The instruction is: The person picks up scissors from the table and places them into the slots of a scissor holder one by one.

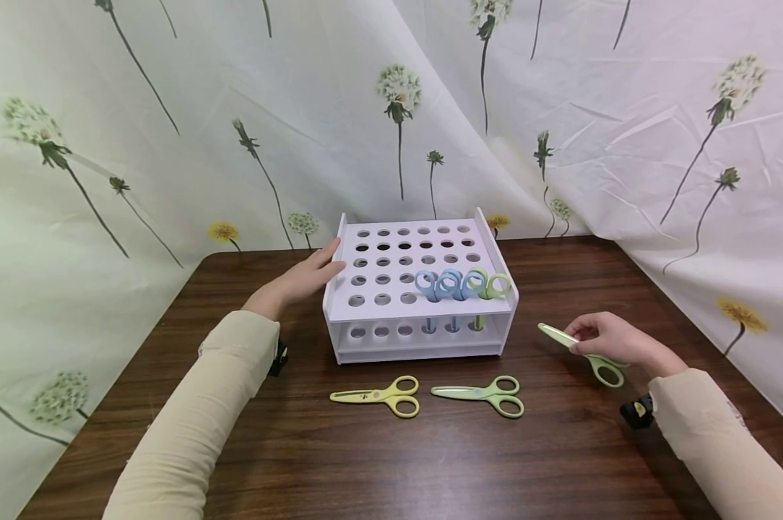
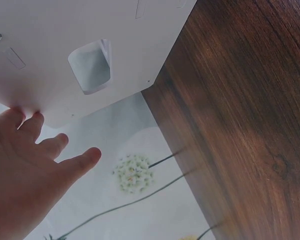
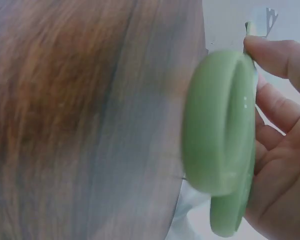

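Rack before cloth

Three pairs of scissors fill the front row's right half. Before the rack, on the table, one pair lies left, another right. The left hand touches the rack's left side; rightward, the right hand holds a sixth pair.

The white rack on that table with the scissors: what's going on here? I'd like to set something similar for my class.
A person's right hand holds green scissors to the right of the white rack, while the left hand touches its left side. Two blue pairs and one green pair stand in its front row. A yellow pair and another green pair lie on the table in front.
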`<state>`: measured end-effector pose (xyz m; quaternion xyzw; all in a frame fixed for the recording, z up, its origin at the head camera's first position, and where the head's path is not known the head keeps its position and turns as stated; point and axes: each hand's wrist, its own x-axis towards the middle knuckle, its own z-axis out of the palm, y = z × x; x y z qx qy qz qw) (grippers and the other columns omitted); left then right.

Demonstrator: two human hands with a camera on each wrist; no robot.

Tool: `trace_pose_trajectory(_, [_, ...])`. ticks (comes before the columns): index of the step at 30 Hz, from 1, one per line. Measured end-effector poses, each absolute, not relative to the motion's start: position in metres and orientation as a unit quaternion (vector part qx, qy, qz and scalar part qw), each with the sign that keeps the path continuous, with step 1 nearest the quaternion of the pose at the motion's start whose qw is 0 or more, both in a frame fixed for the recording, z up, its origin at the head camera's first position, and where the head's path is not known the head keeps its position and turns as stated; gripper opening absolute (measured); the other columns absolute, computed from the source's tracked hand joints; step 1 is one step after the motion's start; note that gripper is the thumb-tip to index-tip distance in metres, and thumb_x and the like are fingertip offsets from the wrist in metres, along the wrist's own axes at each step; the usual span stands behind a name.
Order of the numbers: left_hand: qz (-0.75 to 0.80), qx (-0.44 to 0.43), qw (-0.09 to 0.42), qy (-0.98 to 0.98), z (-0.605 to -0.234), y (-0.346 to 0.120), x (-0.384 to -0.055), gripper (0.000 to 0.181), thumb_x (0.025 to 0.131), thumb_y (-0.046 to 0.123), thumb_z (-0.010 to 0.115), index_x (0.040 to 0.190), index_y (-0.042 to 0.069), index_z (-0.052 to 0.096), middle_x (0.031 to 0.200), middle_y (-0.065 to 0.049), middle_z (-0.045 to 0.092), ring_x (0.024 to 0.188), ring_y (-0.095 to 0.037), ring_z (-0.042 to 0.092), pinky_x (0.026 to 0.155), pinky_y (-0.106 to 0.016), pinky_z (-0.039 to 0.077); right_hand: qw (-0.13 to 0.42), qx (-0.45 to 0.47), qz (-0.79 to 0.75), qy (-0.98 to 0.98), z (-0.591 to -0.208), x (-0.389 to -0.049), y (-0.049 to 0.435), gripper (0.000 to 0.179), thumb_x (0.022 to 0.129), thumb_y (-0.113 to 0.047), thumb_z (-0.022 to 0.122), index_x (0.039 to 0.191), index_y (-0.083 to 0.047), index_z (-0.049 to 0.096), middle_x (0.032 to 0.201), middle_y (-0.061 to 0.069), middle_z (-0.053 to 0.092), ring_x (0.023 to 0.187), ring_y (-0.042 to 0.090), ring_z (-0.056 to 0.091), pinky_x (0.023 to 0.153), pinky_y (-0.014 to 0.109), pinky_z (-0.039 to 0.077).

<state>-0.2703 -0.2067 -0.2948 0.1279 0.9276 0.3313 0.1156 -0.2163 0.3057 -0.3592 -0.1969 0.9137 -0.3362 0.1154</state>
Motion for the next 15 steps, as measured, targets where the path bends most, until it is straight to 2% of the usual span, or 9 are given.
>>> trace_pose_trajectory(5, [0.33,0.128,0.115,0.928,-0.294,-0.206,-0.27,0.067,0.096,0.051,0.032,0.149,0.025,-0.001,0.153,-0.008,-0.002,0.138,-0.028,-0.004,0.106,-0.052,0.007,0.135,-0.187,-0.364,0.902,-0.354,-0.217,0.304,0.025,0.082,-0.009,0.068,0.099,0.007,0.059,0.08,0.005,0.062,0.069,0.013,0.057,0.06,0.027,0.046])
trace_pose_trajectory(11, [0.328,0.127,0.116,0.929,-0.294,-0.206,-0.27,0.067,0.096,0.052,0.031,0.149,0.027,-0.001,0.153,-0.006,-0.003,0.138,-0.027,-0.005,0.106,-0.051,0.007,0.155,-0.168,-0.409,0.883,-0.35,-0.217,0.305,0.047,0.083,-0.015,0.07,0.119,0.004,0.048,0.087,0.012,0.067,0.08,0.027,0.063,0.062,0.031,0.048])
trace_pose_trajectory(15, [0.33,0.125,0.116,0.929,-0.294,-0.207,-0.27,0.067,0.096,0.052,0.031,0.149,0.026,-0.001,0.153,-0.007,-0.002,0.138,-0.027,-0.005,0.106,-0.052,0.007,0.158,-0.178,-0.43,0.871,-0.348,-0.218,0.306,0.049,0.084,-0.015,0.068,0.125,0.001,0.046,0.091,0.018,0.066,0.079,0.028,0.062,0.061,0.031,0.048])
